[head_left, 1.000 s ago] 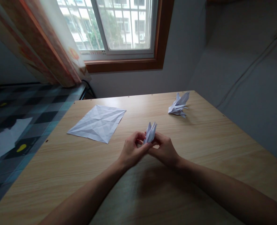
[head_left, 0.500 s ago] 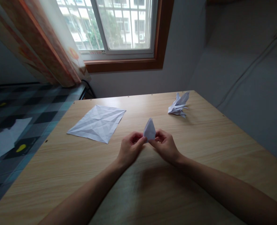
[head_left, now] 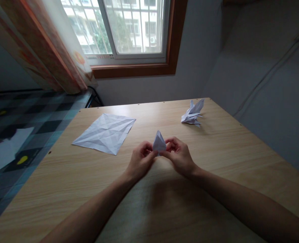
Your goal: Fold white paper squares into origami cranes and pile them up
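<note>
A small piece of folded white paper (head_left: 159, 142), pointed at the top, is held up above the table between both hands. My left hand (head_left: 142, 158) pinches its lower left side, with the thumb across the front. On the opposite side, my right hand (head_left: 180, 156) grips the lower right edge between thumb and fingers. The fingertips behind the paper are partly hidden. To the left lies a creased square sheet of white paper (head_left: 106, 133), spread flat. Further back on the right rests a folded white paper figure (head_left: 192, 114) with several pointed parts.
The light wooden table (head_left: 83, 195) has its far edge near the wall under a barred window (head_left: 136, 30). At left is a checked cloth surface (head_left: 2, 189) with white paper sheets (head_left: 2, 152) on it. A patterned curtain (head_left: 38, 44) hangs beside the window.
The folded paper has moved slightly left and down, and its tip has tilted a little. My right hand's fingers have shifted on its edge. The flat sheet and the paper figure have stayed put.
</note>
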The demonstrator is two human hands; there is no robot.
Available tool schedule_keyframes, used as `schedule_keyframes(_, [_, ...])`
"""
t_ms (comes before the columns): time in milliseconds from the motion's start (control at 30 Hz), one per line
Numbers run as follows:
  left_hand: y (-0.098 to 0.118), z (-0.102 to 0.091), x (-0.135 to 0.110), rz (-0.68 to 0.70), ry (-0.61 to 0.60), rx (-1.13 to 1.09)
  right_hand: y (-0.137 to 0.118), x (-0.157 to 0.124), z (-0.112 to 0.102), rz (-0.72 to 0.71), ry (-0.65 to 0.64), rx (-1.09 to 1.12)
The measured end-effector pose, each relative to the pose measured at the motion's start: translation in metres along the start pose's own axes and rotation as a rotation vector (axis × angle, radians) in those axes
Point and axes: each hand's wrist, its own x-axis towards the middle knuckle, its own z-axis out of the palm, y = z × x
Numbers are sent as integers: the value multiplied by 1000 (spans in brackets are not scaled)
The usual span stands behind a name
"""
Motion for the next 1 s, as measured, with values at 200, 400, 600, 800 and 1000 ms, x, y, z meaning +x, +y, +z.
schedule_keyframes(200, [6, 0, 0, -25, -28, -70, -2, -7, 0, -26, -74, -147])
schedule_keyframes(400, [5, 0, -2, -36, -48, -29, 1, -7, 1, -27, -169, -52])
schedule_keyframes(600, [4, 3, -2, -8, 50, -51, 0, -7, 1, 3, -257, -141])
schedule_keyframes(800, [5, 2, -3, 79, 211, 172, -3, -15, 7, 44, -295, -243])
schedule_keyframes(1000, [7, 2, -4, 113, 272, 238, -6, -18, 12, 178, -382, -162])
